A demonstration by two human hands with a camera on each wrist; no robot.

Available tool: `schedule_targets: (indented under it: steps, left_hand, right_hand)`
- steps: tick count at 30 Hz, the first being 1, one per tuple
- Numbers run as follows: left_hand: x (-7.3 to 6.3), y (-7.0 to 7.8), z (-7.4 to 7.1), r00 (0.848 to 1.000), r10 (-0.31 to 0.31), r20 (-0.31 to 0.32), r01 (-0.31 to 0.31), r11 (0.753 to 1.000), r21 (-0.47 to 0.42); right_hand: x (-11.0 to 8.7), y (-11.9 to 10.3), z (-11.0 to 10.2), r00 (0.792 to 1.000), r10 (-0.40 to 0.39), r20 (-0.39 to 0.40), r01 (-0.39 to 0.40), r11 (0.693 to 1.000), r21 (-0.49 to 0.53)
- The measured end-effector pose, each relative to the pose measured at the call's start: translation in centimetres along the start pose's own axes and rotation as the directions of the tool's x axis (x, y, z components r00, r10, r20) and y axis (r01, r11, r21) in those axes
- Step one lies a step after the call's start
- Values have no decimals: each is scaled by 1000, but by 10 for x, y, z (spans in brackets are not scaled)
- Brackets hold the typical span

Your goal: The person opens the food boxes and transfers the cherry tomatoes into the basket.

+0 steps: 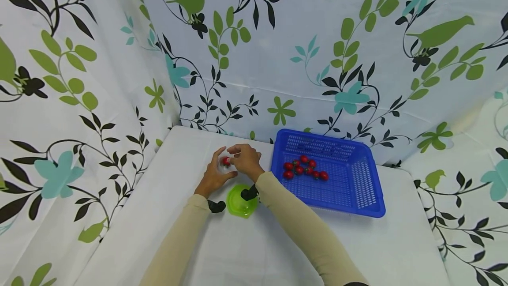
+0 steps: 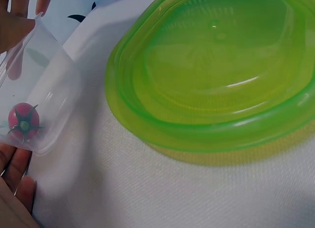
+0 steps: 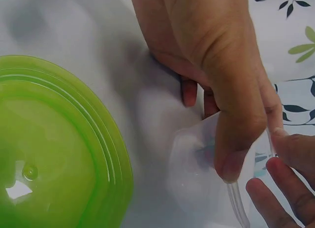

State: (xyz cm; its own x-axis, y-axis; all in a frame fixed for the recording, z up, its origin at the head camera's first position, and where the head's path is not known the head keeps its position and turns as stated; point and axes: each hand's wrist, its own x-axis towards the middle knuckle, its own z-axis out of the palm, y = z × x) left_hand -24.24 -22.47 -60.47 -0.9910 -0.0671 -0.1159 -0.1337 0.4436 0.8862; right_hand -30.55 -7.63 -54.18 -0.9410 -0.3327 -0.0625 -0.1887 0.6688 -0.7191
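Observation:
Both hands are on a small clear plastic container (image 2: pixel 56 85) at the far left part of the table. My left hand (image 1: pixel 214 178) curves around its side, thumb and fingers spread about it. From the right, my right hand (image 1: pixel 247 160) pinches the rim; the thumb (image 3: pixel 231 159) lies over the edge in the right wrist view. Inside the container is one red cherry tomato (image 2: pixel 23 122) with its green calyx showing. A bright green translucent lid (image 1: pixel 238 208) lies on the table just below the hands, partly covered by the right wrist's black strap.
Right of the hands stands a blue perforated plastic basket (image 1: pixel 359 180) with several cherry tomatoes (image 1: pixel 299 170) gathered in its left part. The table (image 1: pixel 254 250) has a white cover. A leaf-and-bird patterned curtain (image 1: pixel 254 56) hangs behind and along the sides.

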Motion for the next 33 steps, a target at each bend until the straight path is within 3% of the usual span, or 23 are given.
schedule_targets:
  steps: [19,33]
  left_hand:
    - [1,2,0,1000,-20,0,20,999,26]
    - [0,4,0,1000,-17,-9,18,999,32]
  right_hand:
    - [5,-8,17,1000,23,20,-21,994,-111]
    - [7,-6,24,999,20,34,-16,994,-111]
